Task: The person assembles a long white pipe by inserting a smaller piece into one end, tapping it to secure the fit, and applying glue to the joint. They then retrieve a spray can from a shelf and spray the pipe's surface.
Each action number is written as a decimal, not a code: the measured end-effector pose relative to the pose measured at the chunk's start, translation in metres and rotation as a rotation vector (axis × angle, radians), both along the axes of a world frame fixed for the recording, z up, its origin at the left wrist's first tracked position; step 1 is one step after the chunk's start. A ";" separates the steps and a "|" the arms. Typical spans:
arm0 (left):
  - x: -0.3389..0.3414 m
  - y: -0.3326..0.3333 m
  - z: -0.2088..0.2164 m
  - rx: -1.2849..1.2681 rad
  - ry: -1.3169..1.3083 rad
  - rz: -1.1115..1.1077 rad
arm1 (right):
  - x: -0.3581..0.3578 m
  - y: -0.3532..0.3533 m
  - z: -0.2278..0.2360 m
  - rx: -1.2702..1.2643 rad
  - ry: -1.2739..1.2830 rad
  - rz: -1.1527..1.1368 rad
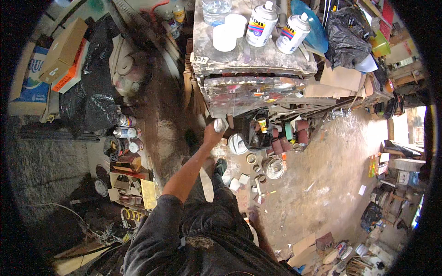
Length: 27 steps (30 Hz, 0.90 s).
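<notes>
My left arm reaches forward from the lower middle, and my left hand (pixel 213 135) is closed around a small whitish rounded thing (pixel 221 124). Its kind cannot be made out. The hand is just in front of the paint-stained cabinet (pixel 258 89), below its front edge. My right hand does not show. On the cabinet top stand two spray cans (pixel 262 25) with white nozzles, two white cups or lids (pixel 224 37) and a clear container (pixel 216 11) of liquid.
A black bin (pixel 256 131) with sandpaper pieces (pixel 282 145) beside it stands right of my hand. Tape rolls (pixel 252 159) and a can (pixel 275 168) lie below. Cans (pixel 133 133) and boxes (pixel 64 50) line the left; cardboard (pixel 338 80) leans at the right.
</notes>
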State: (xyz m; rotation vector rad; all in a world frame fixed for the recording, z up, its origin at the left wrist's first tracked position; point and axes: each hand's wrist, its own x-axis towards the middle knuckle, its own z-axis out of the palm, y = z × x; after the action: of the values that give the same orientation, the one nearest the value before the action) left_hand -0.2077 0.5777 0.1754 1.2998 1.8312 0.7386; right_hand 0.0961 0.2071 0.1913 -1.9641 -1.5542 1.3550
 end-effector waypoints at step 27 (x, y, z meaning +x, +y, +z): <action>0.023 0.067 -0.019 -0.282 0.223 0.312 | 0.044 -0.080 -0.016 -0.419 -0.007 -0.338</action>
State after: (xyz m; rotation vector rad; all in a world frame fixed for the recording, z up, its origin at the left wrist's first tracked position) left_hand -0.1852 0.6443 0.1560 0.9560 2.2584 0.4826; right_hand 0.1398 0.1276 0.1748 -2.3364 -0.9278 1.6144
